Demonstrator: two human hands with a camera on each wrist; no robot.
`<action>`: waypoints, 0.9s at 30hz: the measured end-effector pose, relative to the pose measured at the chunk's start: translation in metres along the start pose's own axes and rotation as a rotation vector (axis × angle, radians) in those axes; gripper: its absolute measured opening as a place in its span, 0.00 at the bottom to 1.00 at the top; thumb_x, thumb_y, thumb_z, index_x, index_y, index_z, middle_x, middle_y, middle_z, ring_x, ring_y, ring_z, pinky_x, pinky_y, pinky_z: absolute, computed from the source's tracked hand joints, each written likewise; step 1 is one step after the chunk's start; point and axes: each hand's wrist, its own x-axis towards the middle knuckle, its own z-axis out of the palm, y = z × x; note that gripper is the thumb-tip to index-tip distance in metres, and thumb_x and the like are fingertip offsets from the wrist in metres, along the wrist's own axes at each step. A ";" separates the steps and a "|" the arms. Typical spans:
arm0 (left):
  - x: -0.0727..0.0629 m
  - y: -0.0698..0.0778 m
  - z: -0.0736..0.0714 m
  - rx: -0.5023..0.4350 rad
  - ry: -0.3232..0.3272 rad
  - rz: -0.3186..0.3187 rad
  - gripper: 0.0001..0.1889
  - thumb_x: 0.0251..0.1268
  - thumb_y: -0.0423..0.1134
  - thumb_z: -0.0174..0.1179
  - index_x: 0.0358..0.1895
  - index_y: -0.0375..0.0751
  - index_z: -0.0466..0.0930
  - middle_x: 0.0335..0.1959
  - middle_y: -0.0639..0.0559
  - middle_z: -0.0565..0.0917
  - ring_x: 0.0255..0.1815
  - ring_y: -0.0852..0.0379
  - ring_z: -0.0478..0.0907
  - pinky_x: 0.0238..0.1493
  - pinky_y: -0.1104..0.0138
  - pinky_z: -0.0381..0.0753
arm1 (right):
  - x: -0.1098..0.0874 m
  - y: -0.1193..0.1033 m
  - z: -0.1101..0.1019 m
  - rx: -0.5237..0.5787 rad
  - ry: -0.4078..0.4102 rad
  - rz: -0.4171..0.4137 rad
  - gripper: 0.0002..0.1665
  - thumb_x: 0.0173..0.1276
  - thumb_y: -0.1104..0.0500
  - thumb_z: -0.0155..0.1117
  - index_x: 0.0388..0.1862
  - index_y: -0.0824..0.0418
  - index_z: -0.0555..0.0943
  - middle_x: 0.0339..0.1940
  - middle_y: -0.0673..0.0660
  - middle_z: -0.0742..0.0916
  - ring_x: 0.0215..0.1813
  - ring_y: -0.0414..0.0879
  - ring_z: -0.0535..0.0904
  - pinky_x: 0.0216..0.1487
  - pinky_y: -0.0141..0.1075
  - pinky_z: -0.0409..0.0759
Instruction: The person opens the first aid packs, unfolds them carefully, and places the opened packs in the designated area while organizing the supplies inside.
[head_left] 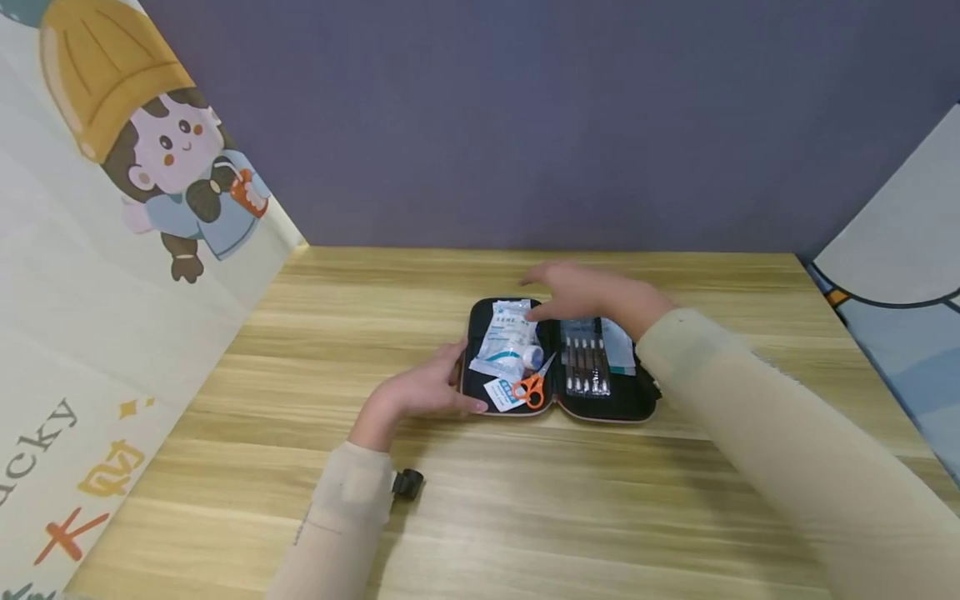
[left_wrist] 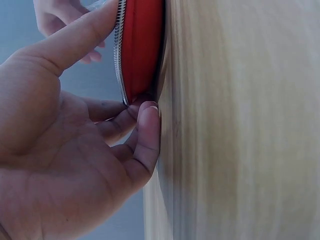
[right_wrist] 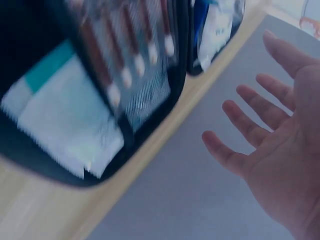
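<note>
A small zip-up first-aid case [head_left: 611,408] lies unfolded on the table, black inside and red outside. Its left half holds a white printed packet [head_left: 504,333], a small roll or bottle end [head_left: 532,357], orange-handled scissors [head_left: 531,392] and a blue-and-white sachet [head_left: 501,395]. Several cotton swabs [head_left: 587,367] in a clear sleeve and a white-and-teal packet [head_left: 618,346] sit in the right half. My left hand [head_left: 423,387] grips the case's left edge, thumb at the zipper and fingertips low on the red side [left_wrist: 142,50]. Above the case, my right hand [head_left: 581,293] hovers with fingers spread, holding nothing.
The wood-grain table [head_left: 525,508] runs back to a plain dark wall [head_left: 555,125]. A cartoon-printed sheet [head_left: 97,275] hangs on the left, another printed panel [head_left: 900,217] on the right. A black strap piece [head_left: 408,483] shows at the left wrist.
</note>
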 end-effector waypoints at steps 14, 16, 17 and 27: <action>0.007 0.008 -0.007 0.010 -0.008 0.016 0.62 0.58 0.48 0.80 0.88 0.41 0.44 0.79 0.34 0.64 0.79 0.40 0.66 0.83 0.47 0.66 | 0.015 -0.013 0.025 0.020 -0.008 0.000 0.44 0.78 0.40 0.66 0.83 0.60 0.67 0.83 0.63 0.72 0.83 0.62 0.68 0.83 0.60 0.65; 0.008 0.008 -0.007 0.014 -0.008 0.015 0.63 0.58 0.48 0.80 0.88 0.41 0.44 0.79 0.34 0.64 0.79 0.41 0.65 0.83 0.47 0.65 | 0.017 -0.013 0.029 0.003 -0.001 0.007 0.44 0.78 0.40 0.66 0.83 0.59 0.67 0.83 0.63 0.72 0.83 0.62 0.67 0.83 0.60 0.66; 0.008 0.008 -0.008 0.014 -0.007 0.011 0.63 0.57 0.48 0.80 0.88 0.41 0.44 0.80 0.34 0.63 0.79 0.41 0.65 0.83 0.47 0.65 | 0.019 -0.013 0.030 -0.003 0.004 0.011 0.43 0.77 0.40 0.66 0.83 0.58 0.68 0.83 0.63 0.72 0.83 0.63 0.67 0.83 0.60 0.66; 0.002 0.001 0.000 0.005 -0.006 0.005 0.62 0.57 0.48 0.81 0.87 0.39 0.47 0.79 0.33 0.65 0.78 0.39 0.68 0.82 0.46 0.68 | 0.028 -0.021 0.047 -0.076 0.011 0.069 0.46 0.74 0.38 0.69 0.83 0.57 0.68 0.82 0.65 0.72 0.83 0.64 0.67 0.82 0.66 0.65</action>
